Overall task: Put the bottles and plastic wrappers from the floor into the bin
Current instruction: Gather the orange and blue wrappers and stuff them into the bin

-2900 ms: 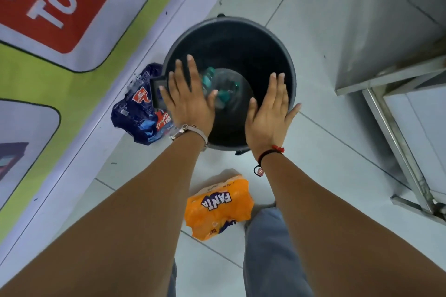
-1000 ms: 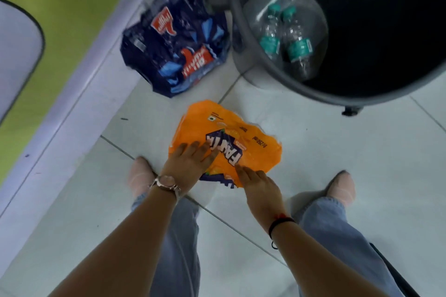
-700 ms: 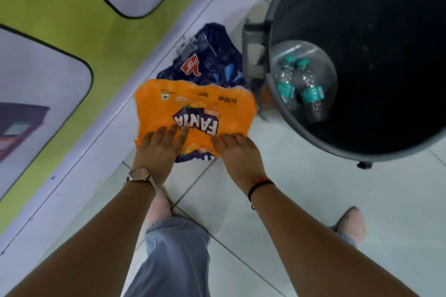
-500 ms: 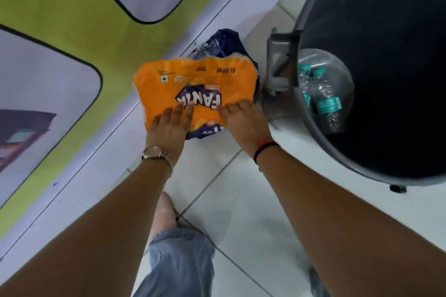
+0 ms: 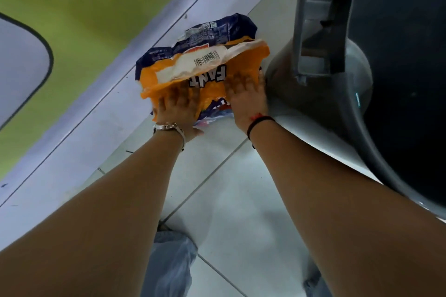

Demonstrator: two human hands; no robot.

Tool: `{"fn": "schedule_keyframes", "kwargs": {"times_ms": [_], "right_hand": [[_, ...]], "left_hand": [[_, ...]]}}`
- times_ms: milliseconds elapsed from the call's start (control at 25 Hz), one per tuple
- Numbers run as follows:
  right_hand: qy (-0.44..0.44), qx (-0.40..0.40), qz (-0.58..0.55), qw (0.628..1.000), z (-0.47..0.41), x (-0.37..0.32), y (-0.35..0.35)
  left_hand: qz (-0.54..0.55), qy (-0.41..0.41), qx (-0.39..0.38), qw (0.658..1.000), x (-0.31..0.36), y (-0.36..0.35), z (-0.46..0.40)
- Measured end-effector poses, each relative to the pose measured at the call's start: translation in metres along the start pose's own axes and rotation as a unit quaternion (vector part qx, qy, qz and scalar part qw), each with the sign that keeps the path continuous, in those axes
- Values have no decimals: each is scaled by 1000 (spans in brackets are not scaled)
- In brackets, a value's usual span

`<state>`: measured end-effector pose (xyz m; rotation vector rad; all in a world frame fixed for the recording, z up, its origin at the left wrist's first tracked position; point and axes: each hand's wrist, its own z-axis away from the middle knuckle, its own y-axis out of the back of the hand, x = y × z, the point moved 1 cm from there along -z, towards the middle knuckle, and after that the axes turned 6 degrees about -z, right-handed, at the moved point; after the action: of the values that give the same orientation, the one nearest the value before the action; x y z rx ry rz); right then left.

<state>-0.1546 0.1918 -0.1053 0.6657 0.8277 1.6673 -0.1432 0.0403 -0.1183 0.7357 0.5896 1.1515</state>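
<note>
An orange Fanta plastic wrapper [image 5: 243,60] lies on top of a dark blue wrapper [image 5: 217,31], on the floor just left of the black bin [image 5: 357,113]. My left hand [image 5: 178,108] presses on the orange wrapper's left part, fingers spread over it. My right hand [image 5: 246,94] grips its right part, close to the bin's wall. The blue wrapper shows only along its far edge and below my hands. The bin's inside is dark; no bottles show in it from this angle.
A grey handle bracket [image 5: 318,26] juts from the bin's side above my right hand. A green and lilac floor mat [image 5: 72,31] runs along the left. Pale floor tiles [image 5: 229,200] lie under my arms. My jeans-clad legs [image 5: 169,267] are below.
Both hands have carried the orange wrapper from near my feet over to the blue wrapper and set it down on top. My head has dropped closer, hiding the bin's bottles.
</note>
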Motion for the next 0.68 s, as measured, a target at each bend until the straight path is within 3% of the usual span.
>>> {"fn": "schedule_keyframes", "kwargs": {"times_ms": [360, 680], "right_hand": [[-5, 66, -113, 991, 17, -10, 11], [56, 139, -108, 983, 77, -33, 131]], "left_hand": [[43, 16, 23, 999, -2, 13, 19], [165, 117, 72, 977, -11, 85, 109]]}}
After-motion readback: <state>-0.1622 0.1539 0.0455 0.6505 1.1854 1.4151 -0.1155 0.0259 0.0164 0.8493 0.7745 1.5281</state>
